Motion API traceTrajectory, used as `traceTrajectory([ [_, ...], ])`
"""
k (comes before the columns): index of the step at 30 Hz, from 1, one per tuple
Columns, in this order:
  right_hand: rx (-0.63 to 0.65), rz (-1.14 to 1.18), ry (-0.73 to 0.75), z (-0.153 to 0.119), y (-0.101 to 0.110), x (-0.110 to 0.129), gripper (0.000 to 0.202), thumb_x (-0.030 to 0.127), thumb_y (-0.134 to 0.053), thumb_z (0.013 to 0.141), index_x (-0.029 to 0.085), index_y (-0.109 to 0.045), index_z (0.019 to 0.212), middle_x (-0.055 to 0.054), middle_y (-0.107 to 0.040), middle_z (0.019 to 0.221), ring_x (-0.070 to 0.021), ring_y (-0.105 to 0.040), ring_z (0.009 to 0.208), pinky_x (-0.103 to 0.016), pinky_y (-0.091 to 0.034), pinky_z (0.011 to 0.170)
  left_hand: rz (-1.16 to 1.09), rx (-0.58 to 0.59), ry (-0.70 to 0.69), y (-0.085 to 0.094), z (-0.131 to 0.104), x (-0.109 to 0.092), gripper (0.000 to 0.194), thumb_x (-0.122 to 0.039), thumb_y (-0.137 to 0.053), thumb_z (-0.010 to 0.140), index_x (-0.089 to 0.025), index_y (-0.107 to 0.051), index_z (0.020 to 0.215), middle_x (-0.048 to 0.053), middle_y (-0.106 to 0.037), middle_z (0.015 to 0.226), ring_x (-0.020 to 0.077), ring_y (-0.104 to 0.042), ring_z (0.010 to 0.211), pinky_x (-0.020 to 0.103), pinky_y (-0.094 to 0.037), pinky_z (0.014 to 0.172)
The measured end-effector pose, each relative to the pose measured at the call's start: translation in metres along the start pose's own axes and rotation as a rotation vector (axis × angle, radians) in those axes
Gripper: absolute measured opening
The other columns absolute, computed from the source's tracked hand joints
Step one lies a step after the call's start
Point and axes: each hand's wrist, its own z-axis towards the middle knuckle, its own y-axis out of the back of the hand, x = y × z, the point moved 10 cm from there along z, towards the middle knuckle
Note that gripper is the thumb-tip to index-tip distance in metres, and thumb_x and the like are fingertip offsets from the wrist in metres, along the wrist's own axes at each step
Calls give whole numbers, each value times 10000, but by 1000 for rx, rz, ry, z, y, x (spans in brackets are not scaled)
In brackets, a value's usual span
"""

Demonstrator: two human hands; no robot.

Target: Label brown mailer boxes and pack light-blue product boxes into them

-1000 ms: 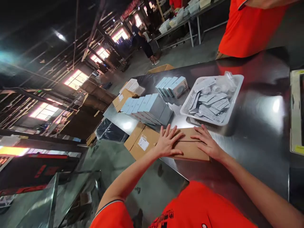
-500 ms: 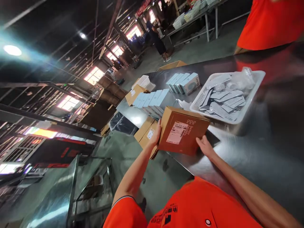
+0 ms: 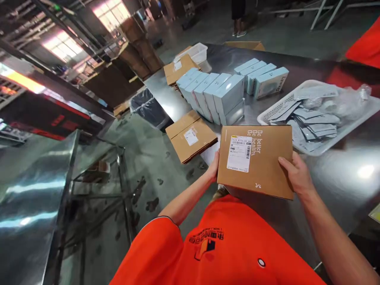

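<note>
A brown cardboard box (image 3: 268,162) with a white label and printed words is held between my two hands, near the edge of the metal table (image 3: 320,186). My left hand (image 3: 214,168) grips its left side, fingers partly hidden behind it. On the right side, my right hand (image 3: 297,174) has its thumb on the top face and its other fingers out of sight. Flattened cartons (image 3: 190,136) with a label lie just left of the box. Beyond it stands a row of light blue boxes (image 3: 218,93).
A white basket (image 3: 319,148) of packets and clear plastic is at the right. More light blue boxes (image 3: 271,81), another carton stack (image 3: 181,67) and a white bin (image 3: 197,53) sit farther back. A metal frame (image 3: 121,182) stands at the left.
The view has turned and tipped downward. The held box has come closer to my body and its labelled face is now turned more upward. My right hand has closed onto its right side.
</note>
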Motion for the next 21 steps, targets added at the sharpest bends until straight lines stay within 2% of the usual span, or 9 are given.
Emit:
traceTrajectory([
  [3, 16, -7, -6, 8, -1, -6, 429, 453, -717, 735, 262, -630, 1110, -16, -727, 1133, -232, -687, 998, -376, -589, 849, -22, -87, 22, 15, 4, 12, 679, -641, -305, 990, -131, -647, 1280, 133, -764, 1109, 289, -701, 1101, 475, -478, 1097],
  [5, 17, -19, -22, 12, -2, -9, 413, 449, -724, 721, 268, -639, 1082, -10, -732, 1101, -237, -689, 983, -380, -590, 843, -39, -95, 22, 19, 6, 16, 673, -627, -296, 998, -126, -654, 1270, 130, -763, 1116, 288, -688, 1126, 464, -473, 1101],
  [8, 18, -51, -61, 15, -6, -13, 402, 445, -735, 706, 276, -650, 1060, -6, -733, 1082, -247, -689, 972, -395, -589, 847, -86, -47, 30, 18, 8, 21, 695, -648, -289, 991, -131, -648, 1284, 117, -756, 1147, 284, -670, 1161, 443, -482, 1094],
  [15, 38, -44, -111, 15, -18, -9, 407, 432, -743, 685, 286, -639, 1050, -24, -729, 1084, -288, -680, 993, -459, -570, 898, -122, 30, 50, 21, 17, 32, 757, -726, -305, 945, -149, -660, 1283, 115, -744, 1202, 317, -650, 1197, 478, -468, 1112],
  [21, 37, -83, -99, 19, -19, -13, 439, 415, -736, 672, 251, -635, 1066, -29, -727, 1079, -261, -685, 975, -419, -577, 857, -103, 59, 13, 33, 29, 41, 792, -751, -329, 925, -143, -624, 1338, 118, -730, 1238, 333, -636, 1221, 490, -474, 1107],
])
